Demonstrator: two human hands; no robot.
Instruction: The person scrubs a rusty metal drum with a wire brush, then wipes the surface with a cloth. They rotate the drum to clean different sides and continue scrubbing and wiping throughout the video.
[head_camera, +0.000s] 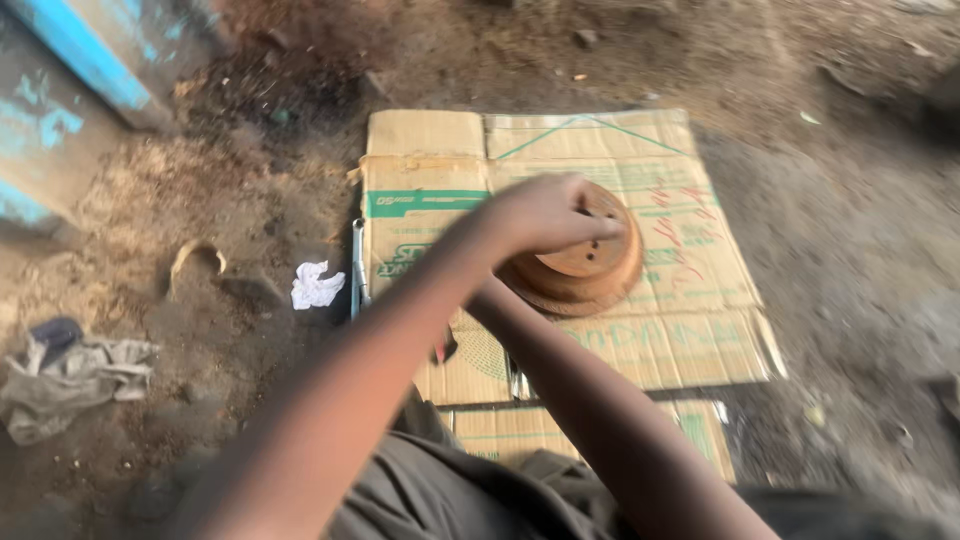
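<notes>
A rusty round brake disc (590, 270) lies flat on flattened cardboard (690, 290) spread over the dirt ground. My left hand (545, 212) reaches in from the lower left and lies on top of the disc, fingers curled over its raised hub with the bolt holes. My right forearm (590, 410) comes from the lower right toward the disc's near-left edge. That hand is hidden under my left forearm. The picture is blurred by motion.
A long metal tool (357, 265) lies along the cardboard's left edge, with a crumpled white paper (315, 285) beside it. A grey rag (65, 375) lies at the left. A blue-painted structure (80, 60) stands at the top left. Stones dot the bare dirt.
</notes>
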